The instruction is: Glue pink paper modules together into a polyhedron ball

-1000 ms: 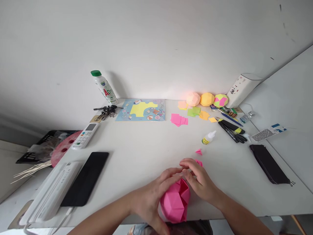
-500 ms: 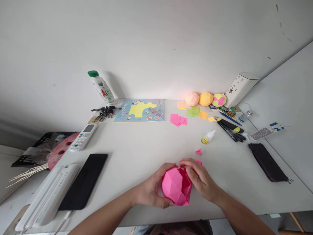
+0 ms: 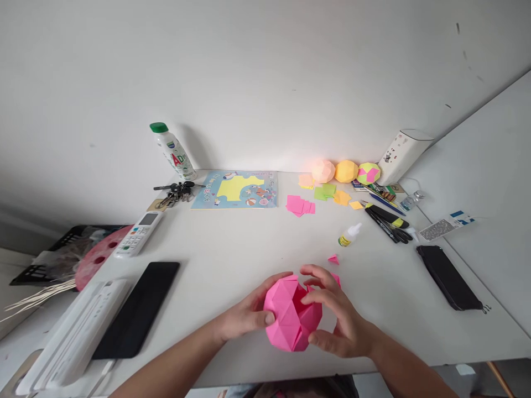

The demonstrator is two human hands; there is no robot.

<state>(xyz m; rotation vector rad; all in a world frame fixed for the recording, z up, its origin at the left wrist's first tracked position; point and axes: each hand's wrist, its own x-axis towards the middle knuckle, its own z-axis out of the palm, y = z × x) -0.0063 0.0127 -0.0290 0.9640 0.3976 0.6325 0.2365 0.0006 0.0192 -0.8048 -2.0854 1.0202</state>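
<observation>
1. Through the head camera I see the left hand (image 3: 249, 318) half closed around the left side of a pink faceted paper ball (image 3: 282, 312), its thumb on a near face and its fingers curving behind.
2. I find the ball in front of the person, over the near part of the smooth white tabletop (image 3: 232, 237). It is matt, roundish and built of crisp triangular folds, with a jagged gap at the upper right showing deeper pink inside.
3. The right hand (image 3: 344, 315) is loosely open, fingers arched and spread. Its index tip is at the gap and its thumb beside the lower right side; I cannot tell whether either presses on the paper.
4. Both forearms slant inward from the bottom edge, so the hands flank the ball.
5. Just behind the right hand I can make out another pink folded piece (image 3: 337, 279), mostly hidden. Beyond it sits a small, pointed pink paper unit (image 3: 334, 259).
6. Farther out I see a white glue bottle (image 3: 349, 234) with a yellow label and tapered nozzle, then flat pink paper squares (image 3: 299, 204), overlapping.
7. By the wall, three faceted balls line up: peach (image 3: 323, 171), orange (image 3: 345, 171), and yellow-green with pink (image 3: 369, 173).
</observation>
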